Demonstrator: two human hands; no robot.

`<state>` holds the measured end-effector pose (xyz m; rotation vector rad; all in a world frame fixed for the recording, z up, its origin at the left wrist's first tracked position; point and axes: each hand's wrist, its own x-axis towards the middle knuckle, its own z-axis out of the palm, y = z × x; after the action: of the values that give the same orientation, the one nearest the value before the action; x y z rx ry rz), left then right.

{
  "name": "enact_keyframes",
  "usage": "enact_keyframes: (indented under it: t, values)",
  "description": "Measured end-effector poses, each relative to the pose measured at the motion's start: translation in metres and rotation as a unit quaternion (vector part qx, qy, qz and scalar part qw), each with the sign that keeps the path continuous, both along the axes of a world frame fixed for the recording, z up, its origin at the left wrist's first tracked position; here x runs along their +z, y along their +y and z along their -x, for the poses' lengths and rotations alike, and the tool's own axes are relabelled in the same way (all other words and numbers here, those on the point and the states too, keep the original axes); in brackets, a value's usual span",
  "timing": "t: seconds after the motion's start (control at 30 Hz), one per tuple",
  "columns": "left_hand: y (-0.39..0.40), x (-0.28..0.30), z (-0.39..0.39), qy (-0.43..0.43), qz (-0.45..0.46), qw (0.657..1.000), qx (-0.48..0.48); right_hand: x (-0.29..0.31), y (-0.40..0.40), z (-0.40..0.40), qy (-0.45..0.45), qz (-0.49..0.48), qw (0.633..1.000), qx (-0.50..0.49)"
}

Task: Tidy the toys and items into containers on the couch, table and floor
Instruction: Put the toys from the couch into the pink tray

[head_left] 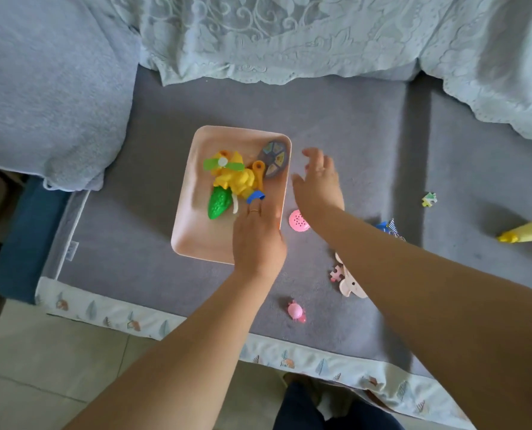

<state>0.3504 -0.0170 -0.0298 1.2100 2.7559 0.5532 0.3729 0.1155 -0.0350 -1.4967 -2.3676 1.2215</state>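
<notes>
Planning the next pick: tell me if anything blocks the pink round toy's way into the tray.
Nothing visible does. The pink round toy lies on the couch just right of the tray, partly under the right hand; bare cover lies between it and the rim.

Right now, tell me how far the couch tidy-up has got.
Done: the tray already holds several toys, including the green one. In hand: the left hand is at a blue piece over the tray; the right hand is open. Left: pink disc, pink candy toy, puzzle pieces, yellow tube.
</notes>
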Motion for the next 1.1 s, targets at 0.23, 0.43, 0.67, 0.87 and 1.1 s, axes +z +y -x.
enact_keyframes:
  t: [0.23, 0.43, 0.67, 0.87, 1.1]
  values:
    - [0.062, -0.035, -0.029, 0.021, 0.121, 0.981, -0.148, -0.050, 0.034, -0.058, -0.152, 0.000, 0.988, 0.033]
    - [0.080, -0.060, -0.035, 0.002, 0.257, 0.963, -0.086, -0.066, 0.040, -0.063, -0.166, -0.026, 0.983, 0.069]
    - [0.082, -0.053, -0.031, -0.032, 0.216, 0.971, -0.097, -0.060, 0.040, -0.059, -0.163, 0.040, 0.985, 0.040]
    - [0.076, -0.034, -0.010, -0.079, 0.184, 0.971, -0.129, -0.034, 0.031, -0.045, -0.068, 0.083, 0.993, -0.047]
    - [0.056, -0.002, 0.008, -0.103, 0.096, 0.990, 0.026, 0.002, 0.019, -0.015, 0.013, 0.104, 0.994, 0.022]
